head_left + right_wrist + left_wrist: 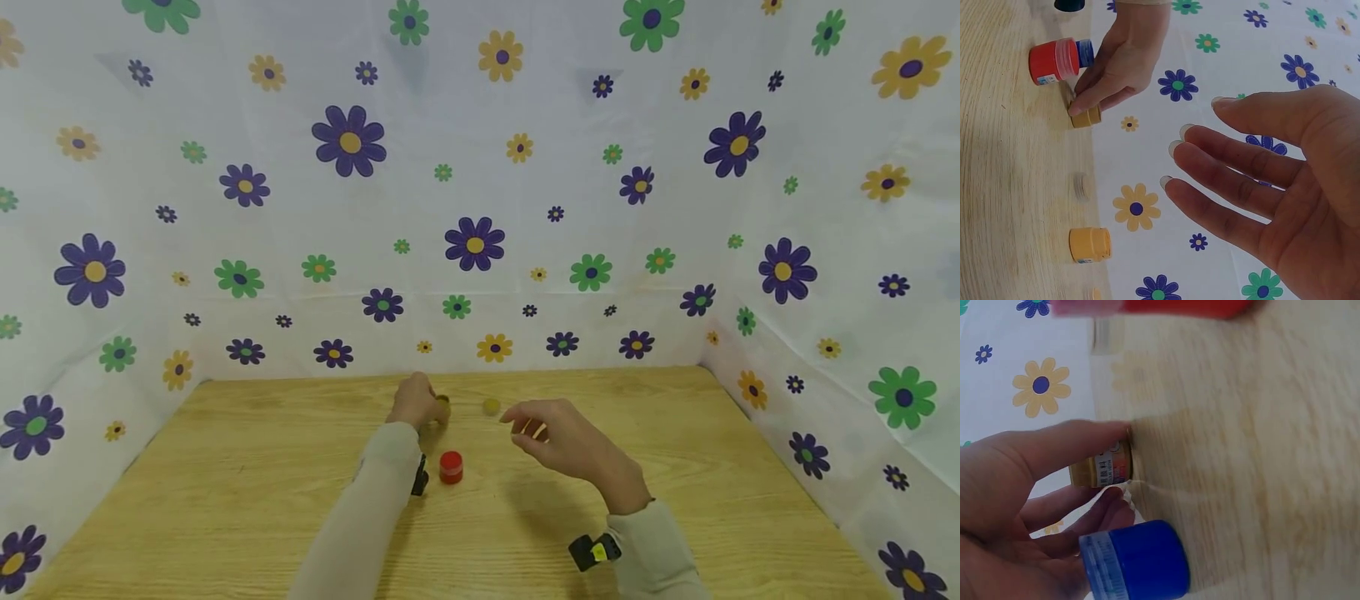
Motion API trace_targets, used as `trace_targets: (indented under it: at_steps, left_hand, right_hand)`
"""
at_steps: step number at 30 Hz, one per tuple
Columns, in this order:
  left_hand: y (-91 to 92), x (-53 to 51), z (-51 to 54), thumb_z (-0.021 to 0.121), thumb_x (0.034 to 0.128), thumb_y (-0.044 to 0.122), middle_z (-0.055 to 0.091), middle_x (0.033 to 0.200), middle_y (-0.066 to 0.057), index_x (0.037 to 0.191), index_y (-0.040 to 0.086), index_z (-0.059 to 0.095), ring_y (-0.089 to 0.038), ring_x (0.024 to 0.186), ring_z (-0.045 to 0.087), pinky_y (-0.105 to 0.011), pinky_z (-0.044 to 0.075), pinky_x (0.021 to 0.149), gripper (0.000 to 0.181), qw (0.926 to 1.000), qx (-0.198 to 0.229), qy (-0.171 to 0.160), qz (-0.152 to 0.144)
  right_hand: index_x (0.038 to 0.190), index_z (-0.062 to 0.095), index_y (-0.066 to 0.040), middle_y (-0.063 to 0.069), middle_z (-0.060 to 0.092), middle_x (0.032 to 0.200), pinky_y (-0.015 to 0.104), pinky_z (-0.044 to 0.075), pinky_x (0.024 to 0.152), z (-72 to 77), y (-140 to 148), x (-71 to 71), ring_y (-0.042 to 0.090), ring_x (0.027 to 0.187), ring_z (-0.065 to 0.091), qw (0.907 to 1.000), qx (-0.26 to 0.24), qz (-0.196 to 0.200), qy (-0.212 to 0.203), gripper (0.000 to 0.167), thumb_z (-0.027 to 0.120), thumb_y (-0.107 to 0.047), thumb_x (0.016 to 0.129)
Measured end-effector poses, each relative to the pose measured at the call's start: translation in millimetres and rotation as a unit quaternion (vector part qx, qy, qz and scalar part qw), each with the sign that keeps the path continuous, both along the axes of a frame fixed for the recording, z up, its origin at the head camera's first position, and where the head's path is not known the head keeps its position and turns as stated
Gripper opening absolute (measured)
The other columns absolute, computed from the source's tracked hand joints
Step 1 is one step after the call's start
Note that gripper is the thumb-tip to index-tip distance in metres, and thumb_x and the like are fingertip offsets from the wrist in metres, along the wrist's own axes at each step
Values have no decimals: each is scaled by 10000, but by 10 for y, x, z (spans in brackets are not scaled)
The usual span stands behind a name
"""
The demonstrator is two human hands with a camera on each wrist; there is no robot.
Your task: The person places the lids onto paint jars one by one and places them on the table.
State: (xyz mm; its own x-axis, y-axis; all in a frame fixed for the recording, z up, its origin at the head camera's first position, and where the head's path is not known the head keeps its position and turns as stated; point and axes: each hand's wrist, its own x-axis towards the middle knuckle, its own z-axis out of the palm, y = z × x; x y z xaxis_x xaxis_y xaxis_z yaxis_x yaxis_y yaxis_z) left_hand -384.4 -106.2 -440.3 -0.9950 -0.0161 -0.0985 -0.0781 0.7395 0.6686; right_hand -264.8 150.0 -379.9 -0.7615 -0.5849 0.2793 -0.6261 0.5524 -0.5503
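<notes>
Jar (1102, 470), gold-coloured, stands upright, long axis vertical, in left hand (414, 402).

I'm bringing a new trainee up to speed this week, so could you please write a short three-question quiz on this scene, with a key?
1. Multiple choice: which jar is in the grip of the left hand?
A) the red jar
B) the gold jar
C) none

2. True or false: the right hand is holding a jar.

3. Fill in the blank: of the jars visible in the head view, the one nearest the camera is ____.

Key:
1. B, the gold jar.
2. False; the right hand holds nothing.
3. Red.
</notes>
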Motion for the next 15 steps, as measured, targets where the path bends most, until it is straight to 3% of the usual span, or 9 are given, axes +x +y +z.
trace_targets:
  at_steps: [8,15]
  left_hand:
    - [2,-21,55,890,702,26,682,1105,-189,1027,-57,657,-318,980,620,-430,556,804,410,9998,-74,196,-53]
    - [19,72,198,884,747,49,725,1145,-200,1071,-53,738,-356,1084,657,-475,577,935,370,9980,72,565,-275]
  right_hand:
    - [1180,721,-40,82,755,995,253,597,803,-23,13,-32,159,893,698,9999,15,-133,62,200,641,-50,997]
    - [1132,730,-10,138,754,1036,429,621,830,-124,-51,-117,228,917,712,9990,-48,-396,207,174,650,-25,978]
